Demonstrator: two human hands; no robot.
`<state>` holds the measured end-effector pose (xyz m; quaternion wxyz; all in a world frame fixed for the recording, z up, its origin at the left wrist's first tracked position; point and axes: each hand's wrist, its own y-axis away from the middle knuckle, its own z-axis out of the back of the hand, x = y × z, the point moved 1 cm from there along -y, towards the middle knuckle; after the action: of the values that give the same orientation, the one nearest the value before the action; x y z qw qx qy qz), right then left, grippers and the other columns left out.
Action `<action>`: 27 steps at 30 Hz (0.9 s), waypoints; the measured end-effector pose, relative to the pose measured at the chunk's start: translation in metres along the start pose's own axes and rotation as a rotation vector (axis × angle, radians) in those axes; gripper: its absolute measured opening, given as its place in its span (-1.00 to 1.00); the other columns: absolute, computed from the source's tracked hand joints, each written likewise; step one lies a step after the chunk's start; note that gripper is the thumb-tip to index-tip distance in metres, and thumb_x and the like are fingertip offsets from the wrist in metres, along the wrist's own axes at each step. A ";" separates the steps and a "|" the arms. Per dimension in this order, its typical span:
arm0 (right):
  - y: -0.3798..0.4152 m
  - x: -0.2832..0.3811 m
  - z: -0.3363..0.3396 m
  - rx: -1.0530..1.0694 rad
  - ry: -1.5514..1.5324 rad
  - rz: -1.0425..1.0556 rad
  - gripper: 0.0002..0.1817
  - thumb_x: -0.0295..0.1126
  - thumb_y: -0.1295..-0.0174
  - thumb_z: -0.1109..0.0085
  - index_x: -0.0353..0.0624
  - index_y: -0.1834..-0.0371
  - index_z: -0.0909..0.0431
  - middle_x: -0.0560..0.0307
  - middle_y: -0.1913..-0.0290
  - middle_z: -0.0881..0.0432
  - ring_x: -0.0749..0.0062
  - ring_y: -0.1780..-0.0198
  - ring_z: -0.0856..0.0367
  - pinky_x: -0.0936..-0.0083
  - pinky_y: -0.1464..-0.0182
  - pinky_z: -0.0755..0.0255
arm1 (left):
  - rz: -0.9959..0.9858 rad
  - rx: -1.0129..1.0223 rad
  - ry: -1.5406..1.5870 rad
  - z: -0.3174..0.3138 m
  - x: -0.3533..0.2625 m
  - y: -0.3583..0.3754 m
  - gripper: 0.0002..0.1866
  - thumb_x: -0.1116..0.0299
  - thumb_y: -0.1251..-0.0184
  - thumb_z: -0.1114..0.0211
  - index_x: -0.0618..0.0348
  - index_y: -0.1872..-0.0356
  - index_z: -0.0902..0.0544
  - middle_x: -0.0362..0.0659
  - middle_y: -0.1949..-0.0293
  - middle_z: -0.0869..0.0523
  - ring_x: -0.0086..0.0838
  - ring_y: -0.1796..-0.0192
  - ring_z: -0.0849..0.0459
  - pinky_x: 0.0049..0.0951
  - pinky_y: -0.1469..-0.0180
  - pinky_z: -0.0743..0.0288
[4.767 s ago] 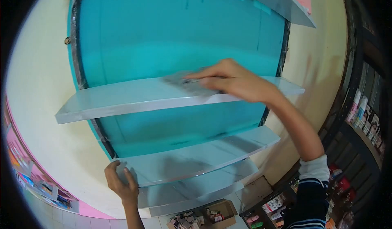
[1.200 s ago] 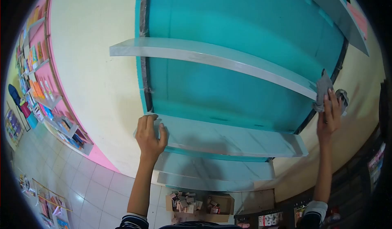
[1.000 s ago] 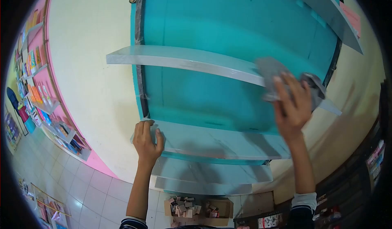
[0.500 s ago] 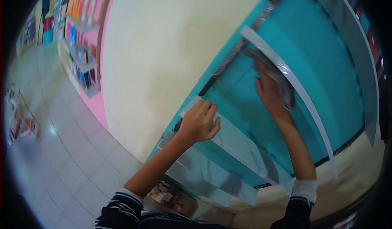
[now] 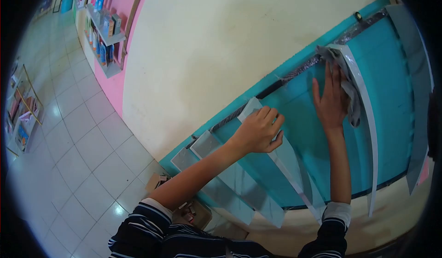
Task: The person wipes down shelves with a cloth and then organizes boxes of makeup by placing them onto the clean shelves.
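My right hand (image 5: 332, 99) presses a grey cloth (image 5: 353, 101) against the turquoise back panel, right beside a white shelf (image 5: 366, 115). Its fingers point up the panel, and part of the cloth bunches past the fingertips by the shelf's end. My left hand (image 5: 263, 130) is closed with curled fingers over the end of a lower white shelf (image 5: 294, 177). The fingertips there are partly hidden. Around both hands stretches the turquoise panel (image 5: 294, 101), edged by a dark strip wrapped in shiny plastic (image 5: 304, 68).
More white shelves (image 5: 221, 166) hang below my left hand. A cream wall (image 5: 198, 46) borders the panel. Stocked shelves (image 5: 107, 37) on a pink panel stand at left, with a low rack (image 5: 23, 113) on the tiled floor (image 5: 87, 143). An open box (image 5: 200, 214) sits beneath.
The view has shifted, bringing more of the floor and the wall-mounted shelves into sight. My right hand and the cloth now lie closer to the shelf's end; my left hand stays at the lower shelf.
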<state>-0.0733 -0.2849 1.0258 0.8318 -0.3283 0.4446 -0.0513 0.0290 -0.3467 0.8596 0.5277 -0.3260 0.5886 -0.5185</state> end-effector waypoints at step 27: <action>0.283 -0.154 0.089 -1.455 -2.303 -1.158 -0.60 -0.26 -0.29 0.37 -0.25 0.05 -0.43 -0.12 -0.03 -0.46 0.07 -0.05 -0.42 -0.01 -0.13 -0.23 | -0.026 0.112 -0.084 -0.002 -0.008 -0.007 -0.81 0.44 -0.01 -0.05 0.29 0.33 -0.48 0.01 0.40 -0.51 -0.13 0.32 -0.51 -0.28 0.32 -0.38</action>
<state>-0.1550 0.0384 1.0022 0.2392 -0.6498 -0.7072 0.1432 0.0281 -0.3400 0.8683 0.5626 -0.3253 0.5316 -0.5433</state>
